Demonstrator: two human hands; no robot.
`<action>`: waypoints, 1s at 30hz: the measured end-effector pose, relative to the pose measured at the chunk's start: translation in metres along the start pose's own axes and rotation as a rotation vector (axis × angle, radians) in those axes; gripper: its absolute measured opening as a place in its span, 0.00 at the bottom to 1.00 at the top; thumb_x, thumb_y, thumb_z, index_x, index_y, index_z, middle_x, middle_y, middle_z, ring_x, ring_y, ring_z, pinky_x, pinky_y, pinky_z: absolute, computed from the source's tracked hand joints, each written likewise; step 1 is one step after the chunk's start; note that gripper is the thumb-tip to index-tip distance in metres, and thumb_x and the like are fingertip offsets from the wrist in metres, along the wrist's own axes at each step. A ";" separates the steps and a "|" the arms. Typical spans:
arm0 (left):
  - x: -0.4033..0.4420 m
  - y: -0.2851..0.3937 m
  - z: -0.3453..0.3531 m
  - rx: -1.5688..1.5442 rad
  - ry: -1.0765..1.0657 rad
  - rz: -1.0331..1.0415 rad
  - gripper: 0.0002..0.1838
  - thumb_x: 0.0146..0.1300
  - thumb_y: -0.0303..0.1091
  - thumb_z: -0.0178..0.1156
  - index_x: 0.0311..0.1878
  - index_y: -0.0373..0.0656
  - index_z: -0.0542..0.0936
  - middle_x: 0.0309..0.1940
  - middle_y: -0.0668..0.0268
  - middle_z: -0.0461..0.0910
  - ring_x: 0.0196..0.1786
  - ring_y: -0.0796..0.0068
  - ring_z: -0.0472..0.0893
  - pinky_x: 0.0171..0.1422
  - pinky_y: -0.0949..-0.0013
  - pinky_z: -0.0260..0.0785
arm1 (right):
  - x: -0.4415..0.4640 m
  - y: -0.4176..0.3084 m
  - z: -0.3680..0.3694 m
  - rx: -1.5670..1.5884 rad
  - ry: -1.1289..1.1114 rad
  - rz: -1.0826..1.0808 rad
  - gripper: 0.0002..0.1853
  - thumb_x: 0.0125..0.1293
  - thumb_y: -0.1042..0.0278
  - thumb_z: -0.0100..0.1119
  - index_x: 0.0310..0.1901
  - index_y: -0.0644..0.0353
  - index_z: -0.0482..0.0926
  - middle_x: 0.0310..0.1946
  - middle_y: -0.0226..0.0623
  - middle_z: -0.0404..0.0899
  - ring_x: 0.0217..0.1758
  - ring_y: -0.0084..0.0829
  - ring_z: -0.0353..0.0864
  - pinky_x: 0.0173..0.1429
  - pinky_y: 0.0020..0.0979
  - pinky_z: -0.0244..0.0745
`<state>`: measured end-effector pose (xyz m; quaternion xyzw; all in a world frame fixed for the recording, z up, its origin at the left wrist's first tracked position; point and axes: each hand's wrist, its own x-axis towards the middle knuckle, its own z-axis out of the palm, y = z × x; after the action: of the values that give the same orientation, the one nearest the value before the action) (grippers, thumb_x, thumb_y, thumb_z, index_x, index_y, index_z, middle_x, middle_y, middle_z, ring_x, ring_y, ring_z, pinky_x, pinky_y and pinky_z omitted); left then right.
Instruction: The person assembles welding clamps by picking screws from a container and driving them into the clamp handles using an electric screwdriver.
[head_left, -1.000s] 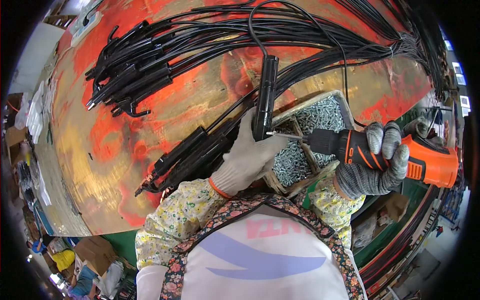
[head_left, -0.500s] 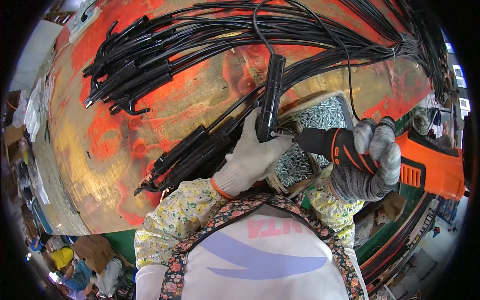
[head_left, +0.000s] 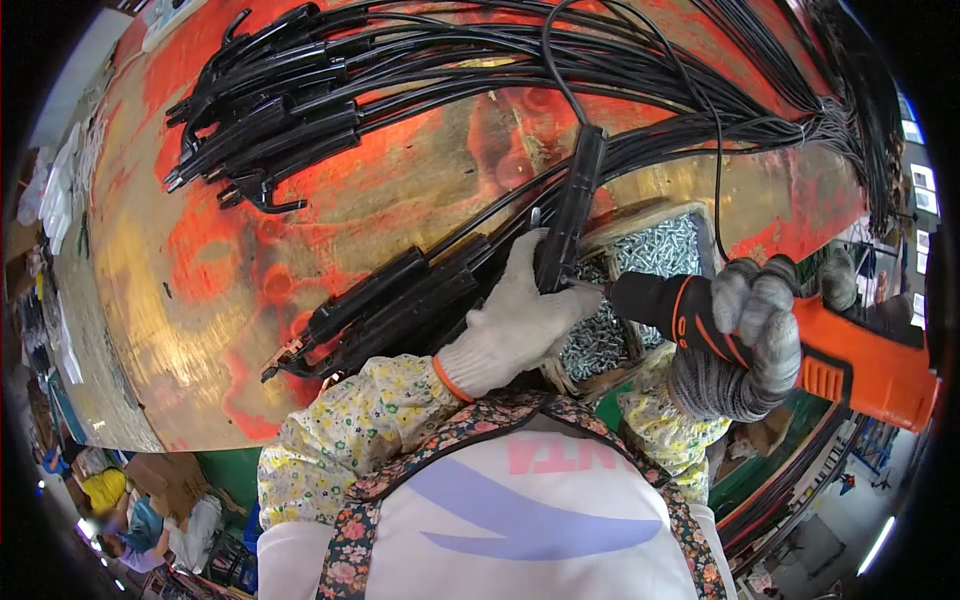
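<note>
My left hand (head_left: pixel 515 330), in a white knit glove with an orange cuff, is closed around the lower end of a black electrode holder (head_left: pixel 575 200). Its cable leaves from the top end. My right hand (head_left: pixel 745 335), in a grey striped glove, grips an orange and black cordless drill (head_left: pixel 865 375). The drill's nose points left, and its bit meets the lower end of the holder beside my left fingers. Below the drill's nose, a divided box (head_left: pixel 622 228) holds small silvery screws (head_left: pixel 660 245). More black electrode holders (head_left: pixel 385 305) with copper-coloured ends lie left of my left hand.
A pile of black holders (head_left: pixel 270 125) lies at the far left of the red-stained wooden table (head_left: pixel 200 330). Their black cables (head_left: pixel 640 85) run right to a tied bundle. Another person (head_left: pixel 140 535) is at lower left, and black strips (head_left: pixel 790 480) lie at lower right.
My hands, the holder and the drill have shifted slightly right and down in view, and the view itself has tilted a little. The drill still meets the holder's lower end.
</note>
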<state>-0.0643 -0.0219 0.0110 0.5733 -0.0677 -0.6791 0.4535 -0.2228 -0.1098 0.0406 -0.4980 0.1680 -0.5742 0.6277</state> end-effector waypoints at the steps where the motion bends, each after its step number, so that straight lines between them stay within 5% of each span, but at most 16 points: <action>1: -0.002 0.003 0.000 -0.001 -0.004 -0.016 0.42 0.56 0.35 0.66 0.70 0.42 0.54 0.27 0.70 0.72 0.18 0.85 0.68 0.17 0.77 0.57 | 0.000 0.001 -0.002 0.012 0.006 0.016 0.08 0.65 0.68 0.54 0.39 0.62 0.70 0.26 0.31 0.62 0.32 0.28 0.64 0.39 0.30 0.64; 7: 0.003 -0.001 -0.002 0.038 -0.017 -0.037 0.41 0.54 0.31 0.66 0.68 0.41 0.54 0.29 0.69 0.75 0.18 0.83 0.68 0.18 0.74 0.60 | 0.005 -0.002 0.016 -0.016 -0.054 0.063 0.08 0.66 0.68 0.54 0.41 0.61 0.67 0.25 0.29 0.62 0.29 0.26 0.63 0.38 0.28 0.64; 10: 0.009 -0.013 -0.004 -0.019 -0.040 0.009 0.44 0.54 0.32 0.67 0.70 0.42 0.53 0.32 0.67 0.73 0.20 0.82 0.69 0.19 0.75 0.60 | 0.003 -0.007 0.032 -0.068 0.061 0.134 0.22 0.64 0.70 0.56 0.58 0.61 0.62 0.25 0.28 0.63 0.29 0.25 0.65 0.37 0.28 0.66; 13: 0.000 -0.002 -0.002 0.001 -0.029 0.017 0.44 0.53 0.32 0.67 0.70 0.44 0.53 0.29 0.68 0.71 0.19 0.82 0.66 0.18 0.74 0.58 | 0.005 0.003 0.026 -0.041 0.110 0.076 0.30 0.61 0.72 0.60 0.63 0.68 0.60 0.25 0.29 0.65 0.28 0.25 0.66 0.37 0.28 0.68; 15: -0.008 0.001 -0.002 -0.006 -0.056 0.034 0.42 0.53 0.33 0.65 0.69 0.45 0.54 0.24 0.70 0.68 0.16 0.82 0.64 0.17 0.73 0.56 | 0.006 0.001 0.032 -0.072 0.080 -0.028 0.28 0.59 0.72 0.61 0.59 0.71 0.64 0.25 0.29 0.65 0.27 0.25 0.66 0.36 0.27 0.67; 17: -0.016 -0.004 -0.008 0.015 -0.090 0.096 0.41 0.53 0.37 0.66 0.68 0.45 0.56 0.20 0.72 0.66 0.16 0.82 0.64 0.17 0.74 0.55 | -0.007 -0.005 -0.004 0.162 0.151 0.129 0.12 0.61 0.66 0.59 0.31 0.56 0.64 0.21 0.26 0.58 0.23 0.22 0.61 0.28 0.26 0.57; 18: -0.028 0.004 -0.013 0.076 -0.042 0.054 0.42 0.52 0.40 0.68 0.67 0.44 0.57 0.22 0.71 0.67 0.17 0.82 0.66 0.18 0.74 0.56 | -0.005 -0.028 -0.003 0.272 -0.036 0.177 0.15 0.63 0.61 0.57 0.28 0.52 0.60 0.21 0.26 0.58 0.24 0.22 0.62 0.28 0.25 0.56; 20: -0.053 0.028 -0.055 0.260 0.003 0.087 0.38 0.52 0.43 0.68 0.64 0.44 0.64 0.32 0.66 0.75 0.28 0.76 0.74 0.31 0.71 0.69 | -0.005 -0.052 -0.030 0.320 -0.163 0.198 0.14 0.65 0.60 0.56 0.38 0.57 0.63 0.26 0.30 0.64 0.26 0.24 0.65 0.30 0.26 0.60; 22: -0.061 0.022 -0.122 0.882 0.456 0.640 0.35 0.54 0.43 0.69 0.64 0.45 0.66 0.40 0.60 0.80 0.38 0.67 0.81 0.41 0.66 0.73 | -0.006 -0.067 -0.077 0.003 0.017 0.091 0.18 0.67 0.58 0.55 0.48 0.63 0.66 0.30 0.34 0.71 0.28 0.26 0.68 0.32 0.27 0.64; 23: -0.078 0.037 -0.155 1.079 0.579 0.612 0.32 0.56 0.43 0.68 0.63 0.48 0.68 0.47 0.59 0.81 0.47 0.62 0.83 0.49 0.61 0.74 | -0.005 -0.072 -0.102 -0.255 0.145 0.050 0.21 0.68 0.57 0.55 0.53 0.66 0.67 0.33 0.36 0.74 0.29 0.27 0.69 0.33 0.27 0.66; 24: -0.102 0.065 -0.160 1.268 0.753 0.430 0.29 0.56 0.43 0.68 0.60 0.50 0.72 0.38 0.60 0.83 0.42 0.61 0.83 0.49 0.63 0.73 | -0.004 -0.075 -0.124 -0.489 0.204 0.026 0.24 0.69 0.57 0.55 0.57 0.65 0.66 0.37 0.38 0.75 0.33 0.28 0.71 0.36 0.28 0.68; 26: -0.107 0.071 -0.234 1.513 0.638 0.592 0.26 0.55 0.42 0.69 0.58 0.55 0.74 0.37 0.57 0.82 0.41 0.58 0.83 0.47 0.61 0.73 | -0.002 -0.075 -0.167 -0.880 0.259 0.047 0.26 0.69 0.60 0.56 0.64 0.61 0.62 0.47 0.39 0.75 0.42 0.30 0.73 0.44 0.29 0.70; 29: -0.096 0.088 -0.224 1.645 0.488 0.072 0.25 0.55 0.42 0.66 0.58 0.63 0.75 0.46 0.57 0.81 0.46 0.55 0.81 0.48 0.56 0.74 | 0.007 -0.059 -0.188 -1.145 -0.211 0.147 0.31 0.69 0.70 0.56 0.72 0.49 0.57 0.61 0.39 0.71 0.59 0.31 0.73 0.58 0.30 0.70; 30: -0.087 0.088 -0.232 1.710 0.520 0.174 0.25 0.54 0.41 0.67 0.57 0.64 0.76 0.45 0.58 0.81 0.46 0.55 0.81 0.49 0.56 0.74 | 0.017 -0.037 -0.180 -1.334 -0.364 -0.014 0.31 0.69 0.72 0.55 0.72 0.48 0.58 0.63 0.38 0.70 0.61 0.33 0.72 0.62 0.32 0.69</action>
<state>0.1717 0.0868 0.0503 0.8437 -0.4885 -0.2087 -0.0773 -0.3791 -0.1974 -0.0037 -0.8672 0.3740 -0.2597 0.2016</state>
